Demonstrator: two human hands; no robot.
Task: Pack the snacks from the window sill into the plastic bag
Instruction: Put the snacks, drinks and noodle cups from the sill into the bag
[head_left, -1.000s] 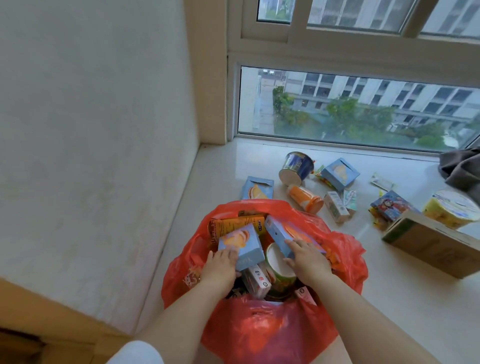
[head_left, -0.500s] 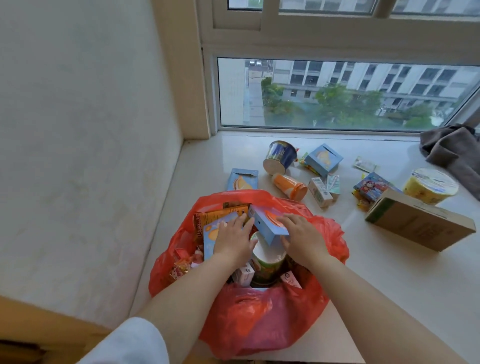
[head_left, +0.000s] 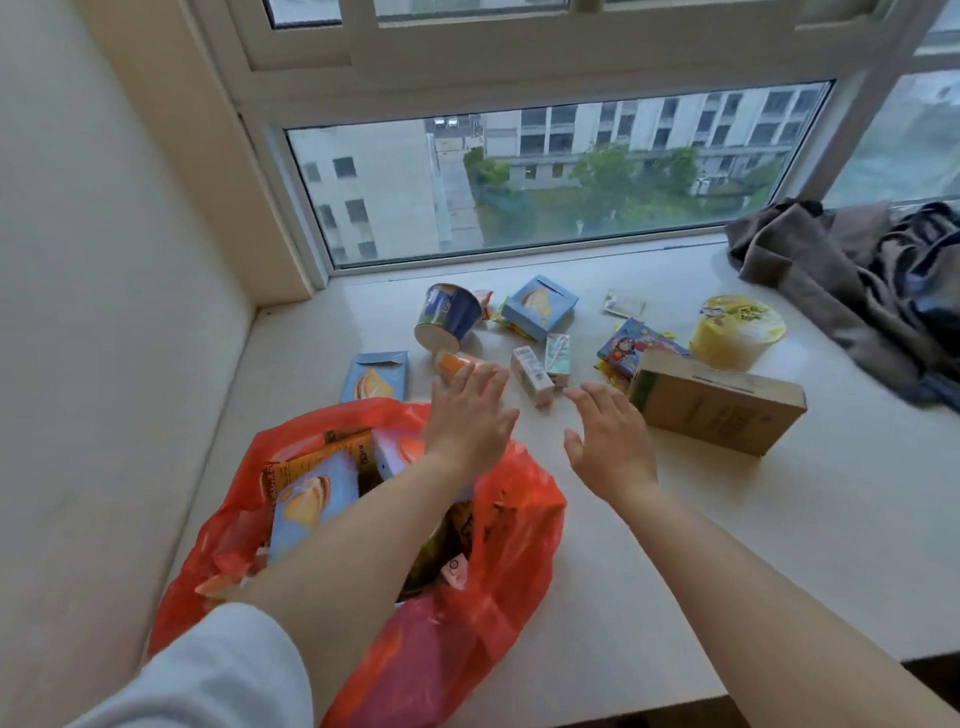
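Observation:
The red plastic bag (head_left: 498, 540) stands open on the window sill (head_left: 779, 519), with blue snack boxes (head_left: 311, 499) and other packs inside. My left hand (head_left: 467, 415) hovers open above the bag's far rim, its fingertips over an orange tube (head_left: 449, 362). To its right, my right hand (head_left: 608, 436) is open above the sill, just short of two small cartons (head_left: 540, 369) and a brown cardboard box (head_left: 717, 405). Farther back lie a blue cup (head_left: 447, 317) on its side, two blue boxes (head_left: 540, 306) (head_left: 375, 378), a colourful packet (head_left: 639, 345) and a yellow bowl (head_left: 735, 330).
A wall (head_left: 104, 312) closes the left side and the window (head_left: 545, 176) the back. Crumpled dark clothes (head_left: 857, 280) lie at the right end of the sill. A small sachet (head_left: 623, 303) rests near the window. The sill's front edge runs at lower right.
Both hands have left the boxes inside the bag and moved forward over the sill toward the loose snacks, fingers spread. The view has tilted up and right.

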